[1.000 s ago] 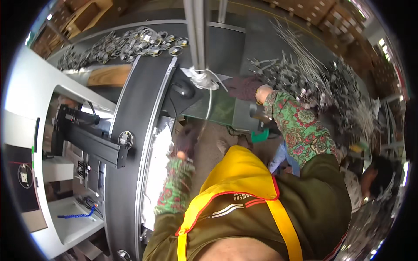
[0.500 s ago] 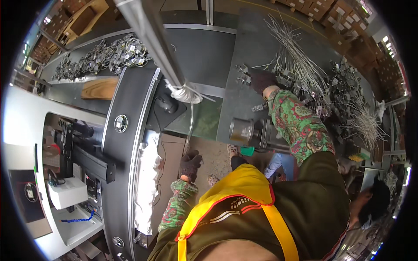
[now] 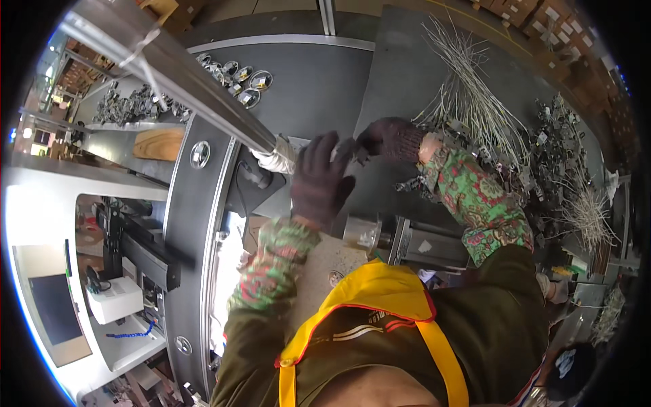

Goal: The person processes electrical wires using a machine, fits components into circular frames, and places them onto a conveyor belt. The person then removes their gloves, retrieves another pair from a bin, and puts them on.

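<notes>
Bowed edges; black corners

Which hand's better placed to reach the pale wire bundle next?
Probably the right hand: it's near the lower end of the pale wire bundle. The left hand is farther off, by the metal post.

Left hand (image 3: 320,180) and right hand (image 3: 390,140) sit close together over the left side of a table (image 3: 397,68), with loose wires (image 3: 475,98) spread beyond them to the right and small parts (image 3: 559,146) heaped farther right. At left, a conveyor belt (image 3: 182,234) runs between a machine (image 3: 44,186) and a computer mouse (image 3: 254,175); coiled cables (image 3: 260,81) lie beyond its far end.
</notes>
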{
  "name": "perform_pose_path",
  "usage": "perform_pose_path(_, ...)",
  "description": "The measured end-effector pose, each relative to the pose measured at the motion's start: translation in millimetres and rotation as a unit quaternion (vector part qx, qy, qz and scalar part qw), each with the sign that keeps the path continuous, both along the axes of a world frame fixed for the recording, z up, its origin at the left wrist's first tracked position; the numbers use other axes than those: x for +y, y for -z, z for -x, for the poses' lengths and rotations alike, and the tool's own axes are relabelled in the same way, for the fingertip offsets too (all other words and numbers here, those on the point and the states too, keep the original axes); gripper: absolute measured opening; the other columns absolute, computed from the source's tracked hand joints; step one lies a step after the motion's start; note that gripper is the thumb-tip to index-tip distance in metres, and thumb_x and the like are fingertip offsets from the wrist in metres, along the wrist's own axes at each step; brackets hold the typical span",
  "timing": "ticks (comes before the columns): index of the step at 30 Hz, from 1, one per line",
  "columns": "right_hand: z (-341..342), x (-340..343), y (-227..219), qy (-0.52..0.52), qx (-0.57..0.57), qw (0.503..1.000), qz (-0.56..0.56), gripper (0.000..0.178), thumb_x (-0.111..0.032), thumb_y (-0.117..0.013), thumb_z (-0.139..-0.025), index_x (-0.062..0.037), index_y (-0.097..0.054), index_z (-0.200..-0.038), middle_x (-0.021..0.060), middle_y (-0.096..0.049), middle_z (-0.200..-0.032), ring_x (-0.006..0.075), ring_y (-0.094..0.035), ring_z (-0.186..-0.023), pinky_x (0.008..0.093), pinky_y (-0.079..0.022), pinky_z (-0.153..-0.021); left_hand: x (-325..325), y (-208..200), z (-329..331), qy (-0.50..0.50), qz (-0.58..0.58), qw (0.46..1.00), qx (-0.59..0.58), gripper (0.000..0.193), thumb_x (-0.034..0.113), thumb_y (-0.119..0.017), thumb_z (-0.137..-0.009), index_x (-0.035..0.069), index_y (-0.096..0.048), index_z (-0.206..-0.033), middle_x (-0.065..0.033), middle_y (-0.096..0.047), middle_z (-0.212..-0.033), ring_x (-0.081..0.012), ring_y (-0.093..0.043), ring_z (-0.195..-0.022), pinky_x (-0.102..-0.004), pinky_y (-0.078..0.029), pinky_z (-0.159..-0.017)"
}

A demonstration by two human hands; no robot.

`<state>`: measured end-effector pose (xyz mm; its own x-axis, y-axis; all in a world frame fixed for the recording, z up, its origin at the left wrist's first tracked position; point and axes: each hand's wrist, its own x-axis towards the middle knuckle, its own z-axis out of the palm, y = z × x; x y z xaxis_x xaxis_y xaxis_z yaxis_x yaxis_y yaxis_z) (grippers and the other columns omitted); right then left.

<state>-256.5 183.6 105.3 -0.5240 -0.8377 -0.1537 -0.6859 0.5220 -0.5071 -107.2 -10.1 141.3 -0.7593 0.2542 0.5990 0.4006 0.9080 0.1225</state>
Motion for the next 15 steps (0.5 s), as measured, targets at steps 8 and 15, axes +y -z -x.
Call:
perform_pose_path(8, -131, -12, -71, 0.120, 0.235, 0.941, 0.210, 0.030, -0.015, -0.063, -0.086, -0.0034, -0.063, -0.113, 0.0132, -0.065, -0.099, 0.0317, -0.064, -0.081, 0.0390, -0.054, -0.074, -19, 30, -61, -0.006, -0.475, 0.819, -0.323, 0.030, 0.022, -0.074, -0.079, 0.005, -0.068, -0.103, -0.0091, -0.066, -0.080, -0.0197, -0.063, -0.072, -0.0342, -0.050, -0.065)
perform_pose_path(15, -251, -31, -7, 0.147, -0.299, 0.919, 0.211, 0.032, -0.030, -0.051, -0.099, -0.0064, -0.060, -0.119, 0.0039, -0.062, -0.097, 0.0136, -0.059, -0.064, 0.0264, -0.046, -0.047, -44, 15, -189, -0.012, -0.608, 0.732, -0.307, 0.041, 0.014, -0.073, -0.082, -0.002, -0.061, -0.118, -0.0070, -0.067, -0.093, -0.0119, -0.061, -0.081, -0.0281, -0.051, -0.068)
